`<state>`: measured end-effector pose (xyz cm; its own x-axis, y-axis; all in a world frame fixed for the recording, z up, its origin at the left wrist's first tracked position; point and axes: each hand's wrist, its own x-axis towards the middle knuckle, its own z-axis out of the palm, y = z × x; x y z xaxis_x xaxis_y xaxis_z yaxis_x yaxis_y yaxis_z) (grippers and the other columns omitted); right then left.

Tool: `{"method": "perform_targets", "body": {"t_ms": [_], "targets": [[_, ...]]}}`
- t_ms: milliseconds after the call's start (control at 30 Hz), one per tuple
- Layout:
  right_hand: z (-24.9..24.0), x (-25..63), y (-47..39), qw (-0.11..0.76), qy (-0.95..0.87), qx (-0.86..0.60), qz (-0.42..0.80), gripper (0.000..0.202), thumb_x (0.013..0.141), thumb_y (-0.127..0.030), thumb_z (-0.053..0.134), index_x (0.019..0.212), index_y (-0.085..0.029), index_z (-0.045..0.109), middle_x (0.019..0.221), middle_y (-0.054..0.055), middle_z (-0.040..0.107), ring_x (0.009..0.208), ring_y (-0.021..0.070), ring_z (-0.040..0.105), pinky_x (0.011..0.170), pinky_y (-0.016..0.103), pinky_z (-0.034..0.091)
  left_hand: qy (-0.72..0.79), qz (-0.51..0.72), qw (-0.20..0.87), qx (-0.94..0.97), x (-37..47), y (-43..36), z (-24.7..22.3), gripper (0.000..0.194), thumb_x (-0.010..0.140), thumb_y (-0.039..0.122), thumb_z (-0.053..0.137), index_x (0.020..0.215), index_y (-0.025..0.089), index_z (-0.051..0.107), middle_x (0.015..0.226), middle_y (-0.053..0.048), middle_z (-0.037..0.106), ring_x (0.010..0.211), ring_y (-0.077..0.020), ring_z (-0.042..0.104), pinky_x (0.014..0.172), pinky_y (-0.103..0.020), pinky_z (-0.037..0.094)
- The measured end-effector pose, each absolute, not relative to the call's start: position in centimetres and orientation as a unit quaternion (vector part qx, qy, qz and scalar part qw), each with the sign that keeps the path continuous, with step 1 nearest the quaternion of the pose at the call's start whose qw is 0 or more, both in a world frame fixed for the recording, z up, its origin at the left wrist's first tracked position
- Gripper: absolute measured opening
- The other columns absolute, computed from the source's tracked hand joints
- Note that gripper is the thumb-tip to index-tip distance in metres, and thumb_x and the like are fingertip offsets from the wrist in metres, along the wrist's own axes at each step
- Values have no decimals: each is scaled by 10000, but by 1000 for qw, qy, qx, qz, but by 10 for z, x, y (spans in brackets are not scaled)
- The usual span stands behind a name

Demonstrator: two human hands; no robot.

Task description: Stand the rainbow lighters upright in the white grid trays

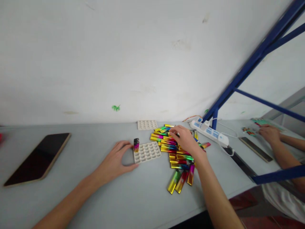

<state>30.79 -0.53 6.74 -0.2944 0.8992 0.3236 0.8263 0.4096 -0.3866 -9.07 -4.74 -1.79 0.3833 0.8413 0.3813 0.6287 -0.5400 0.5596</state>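
My left hand [118, 159] curves round the left side of a white tray [149, 152] with rows of small cups, thumb at its front corner and fingers at its left edge. Two lighters [136, 145] with black tops and purple-gold bodies stand upright in the tray's back left corner, close to my left fingertips. Over a loose pile of shiny multicoloured lighters [173, 148], my right hand [184, 138] bends its fingers down onto a lighter at the back of the pile, which they partly hide.
Against the wall lies a second white tray [147, 125]. A dark tablet-like slab [39, 157] is at the left. At the right are a white power strip [209, 132] with cables and a blue metal frame [221, 101]. Beyond it, another person's hands [269, 132] work over small items.
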Motion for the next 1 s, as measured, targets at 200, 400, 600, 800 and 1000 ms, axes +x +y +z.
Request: {"method": "perform_targets", "body": {"t_ms": [200, 400, 600, 800, 1000], "targets": [[69, 391, -8, 174, -796, -577, 57, 260, 1134, -205, 779, 1356, -211, 914, 1378, 181, 898, 1314, 369, 839, 1223, 527, 638, 456, 322, 163, 813, -89, -45, -23, 745, 876, 729, 991, 1456, 282, 853, 1506, -132, 822, 1423, -448, 786, 1307, -598, 658], [37, 406, -13, 174, -783, -594, 60, 314, 1106, -184, 788, 1393, -219, 912, 1398, 175, 892, 1340, 361, 839, 1237, 532, 644, 454, 316, 158, 818, -90, -44, -24, 715, 961, 803, 907, 1455, 288, 860, 1502, -122, 826, 1422, -416, 786, 1306, -569, 659], [37, 403, -6, 176, -781, -594, 72, 253, 1110, -213, 806, 1335, -211, 923, 1304, 164, 888, 1231, 344, 844, 1167, 500, 656, 461, 317, 163, 813, -90, -43, -24, 810, 954, 883, 864, 1470, 258, 872, 1523, -155, 827, 1435, -451, 789, 1309, -606, 659], [44, 394, -3, 180, -778, -595, 89, 161, 1072, -223, 834, 1218, -200, 897, 1229, 160, 921, 1145, 334, 855, 1094, 476, 665, 472, 307, 174, 808, -91, -43, -24, 807, 931, 874, 880, 1466, 270, 884, 1543, -157, 828, 1457, -457, 787, 1327, -608, 648], [60, 378, -17, 277, -750, -592, 97, 336, 1187, -488, 674, 1165, -219, 874, 1036, 121, 902, 898, 301, 824, 897, 417, 633, 456, 330, 167, 809, -93, -43, -25, 727, 935, 795, 935, 1447, 282, 887, 1513, -153, 837, 1419, -457, 805, 1298, -628, 669]]}}
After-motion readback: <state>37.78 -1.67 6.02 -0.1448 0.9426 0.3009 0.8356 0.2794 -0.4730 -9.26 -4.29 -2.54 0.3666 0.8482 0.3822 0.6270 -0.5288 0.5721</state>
